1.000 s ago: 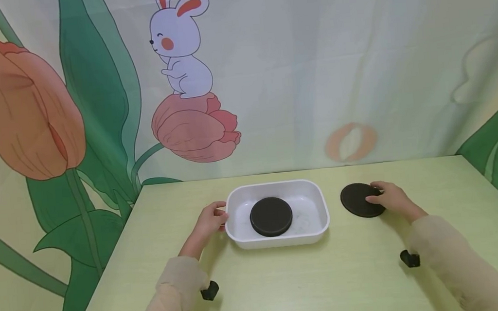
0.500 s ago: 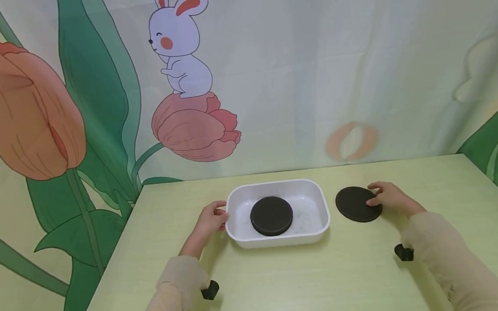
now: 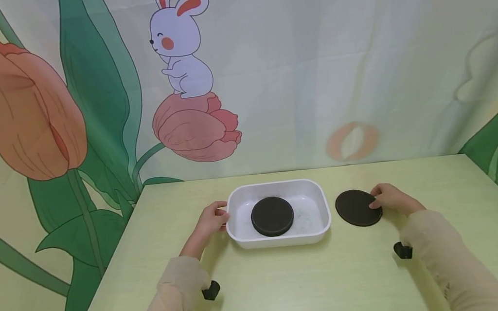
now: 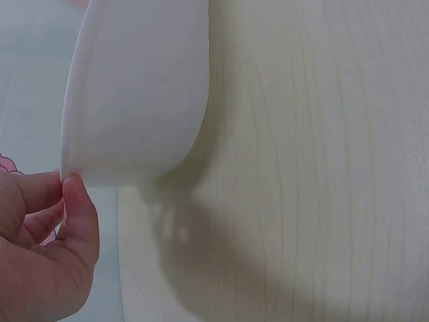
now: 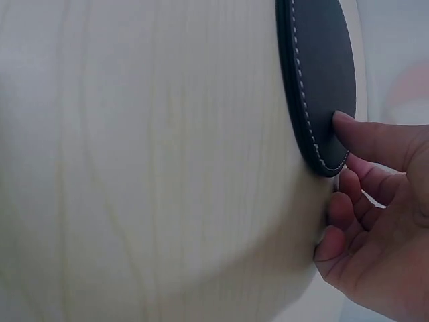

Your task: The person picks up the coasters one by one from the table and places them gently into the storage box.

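A white rectangular tray [image 3: 308,219] with raised walls stands near the back of the table. My left hand [image 3: 210,222] pinches its left rim, thumb and finger on either side, as the left wrist view shows [image 4: 50,248]. Inside the tray lies a thick black round piece [image 3: 273,215], perhaps stacked coasters; I cannot tell. Right of the tray is a flat black round coaster [image 3: 356,208] with white edge stitching, clear in the right wrist view. My right hand [image 3: 395,198] pinches its right edge, thumb on top and the other fingers curled beneath or beside it.
The pale wood-grain table [image 3: 294,283] stretches in front of the tray and to both sides. Directly behind its back edge hangs a cloth backdrop [image 3: 278,85] printed with a rabbit and tulips. Black wrist mounts [image 3: 211,290] stick out below both sleeves.
My right hand has brought the coaster slightly left and nearer to me, a little closer to the tray. My left hand and the tray have stayed in place.
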Available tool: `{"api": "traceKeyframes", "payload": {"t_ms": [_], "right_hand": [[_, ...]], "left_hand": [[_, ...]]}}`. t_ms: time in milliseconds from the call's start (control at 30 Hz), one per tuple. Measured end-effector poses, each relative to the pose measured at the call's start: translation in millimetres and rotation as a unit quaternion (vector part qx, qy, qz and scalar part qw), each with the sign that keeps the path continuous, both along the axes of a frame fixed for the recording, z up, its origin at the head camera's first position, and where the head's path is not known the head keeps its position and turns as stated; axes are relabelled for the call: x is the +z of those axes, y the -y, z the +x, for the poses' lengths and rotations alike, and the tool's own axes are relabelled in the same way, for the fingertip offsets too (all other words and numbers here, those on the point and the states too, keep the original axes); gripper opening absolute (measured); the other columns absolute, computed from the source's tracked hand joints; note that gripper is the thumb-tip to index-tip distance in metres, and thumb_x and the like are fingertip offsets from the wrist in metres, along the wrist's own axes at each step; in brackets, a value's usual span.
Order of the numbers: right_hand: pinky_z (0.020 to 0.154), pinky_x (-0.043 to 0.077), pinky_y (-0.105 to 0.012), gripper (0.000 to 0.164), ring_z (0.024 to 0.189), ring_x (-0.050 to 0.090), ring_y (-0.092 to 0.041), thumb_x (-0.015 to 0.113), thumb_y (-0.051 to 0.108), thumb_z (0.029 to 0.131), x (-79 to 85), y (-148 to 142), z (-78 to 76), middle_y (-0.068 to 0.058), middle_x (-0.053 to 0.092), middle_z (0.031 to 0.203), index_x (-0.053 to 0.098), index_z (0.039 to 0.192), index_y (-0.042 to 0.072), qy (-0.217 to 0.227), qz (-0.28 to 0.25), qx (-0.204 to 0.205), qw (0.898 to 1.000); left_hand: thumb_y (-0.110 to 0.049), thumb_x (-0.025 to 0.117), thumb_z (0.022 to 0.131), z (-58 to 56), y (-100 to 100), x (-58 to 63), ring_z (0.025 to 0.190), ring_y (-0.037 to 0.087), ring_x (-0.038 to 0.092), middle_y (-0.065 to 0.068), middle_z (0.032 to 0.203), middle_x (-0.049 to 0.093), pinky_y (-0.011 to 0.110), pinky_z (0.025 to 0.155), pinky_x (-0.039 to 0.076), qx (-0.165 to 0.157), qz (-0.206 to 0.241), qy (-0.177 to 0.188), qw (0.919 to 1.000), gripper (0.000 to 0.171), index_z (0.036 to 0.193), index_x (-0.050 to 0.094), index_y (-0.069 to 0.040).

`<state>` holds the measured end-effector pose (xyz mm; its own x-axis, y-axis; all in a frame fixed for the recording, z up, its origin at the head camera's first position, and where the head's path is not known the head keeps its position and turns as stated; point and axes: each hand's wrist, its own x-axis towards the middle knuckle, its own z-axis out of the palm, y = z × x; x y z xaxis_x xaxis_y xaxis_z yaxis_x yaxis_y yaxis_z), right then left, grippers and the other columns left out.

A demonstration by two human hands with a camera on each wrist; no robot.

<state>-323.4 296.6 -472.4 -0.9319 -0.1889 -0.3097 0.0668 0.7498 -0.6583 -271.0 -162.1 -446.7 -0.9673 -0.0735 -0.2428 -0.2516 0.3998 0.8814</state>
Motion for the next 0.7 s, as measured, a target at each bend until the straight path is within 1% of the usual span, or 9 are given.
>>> {"api": "traceKeyframes", "payload": {"t_ms": [167,300,467,700], "right_hand": [[0.069,0.036,-0.03,0.034,0.084,0.041,-0.027,0.062,0.004,0.075,1.8,0.5,-0.2,-0.018,0.046,0.093,0.043,0.098,-0.012,0.011,-0.002,-0.002,1.0],[0.068,0.036,-0.029,0.031,0.084,0.041,-0.026,0.061,0.002,0.075,-0.7,-0.4,-3.0,-0.016,0.045,0.092,0.043,0.097,-0.01,0.023,-0.005,-0.004,1.0],[0.069,0.036,-0.03,0.03,0.084,0.041,-0.026,0.06,0.001,0.075,-2.4,-0.6,-4.6,-0.017,0.044,0.093,0.043,0.097,-0.01,0.033,-0.007,-0.007,0.999],[0.069,0.034,-0.029,0.03,0.084,0.039,-0.027,0.059,0.001,0.076,0.6,-1.7,-0.7,-0.017,0.041,0.093,0.039,0.096,-0.009,0.026,-0.02,0.004,0.999]], "left_hand": [[-0.001,0.051,0.086,0.7,0.1,0.5,0.08,0.022,0.053,0.011,0.092,0.05,0.021,0.058,0.049,0.0,0.006,0.006,1.0,0.039,0.124,0.045,-0.004],[-0.002,0.051,0.086,0.5,0.4,0.5,0.08,0.022,0.054,0.01,0.093,0.049,0.022,0.059,0.049,-0.001,0.007,0.01,0.9999,0.039,0.125,0.045,-0.004],[-0.002,0.051,0.087,0.0,0.1,1.0,0.08,0.021,0.053,0.01,0.093,0.05,0.023,0.06,0.049,-0.001,0.002,0.012,0.9999,0.039,0.125,0.045,-0.005],[-0.003,0.051,0.087,0.6,0.4,1.2,0.08,0.025,0.057,0.012,0.095,0.05,0.023,0.06,0.049,0.001,0.004,0.012,0.9999,0.038,0.124,0.045,-0.005]]}}
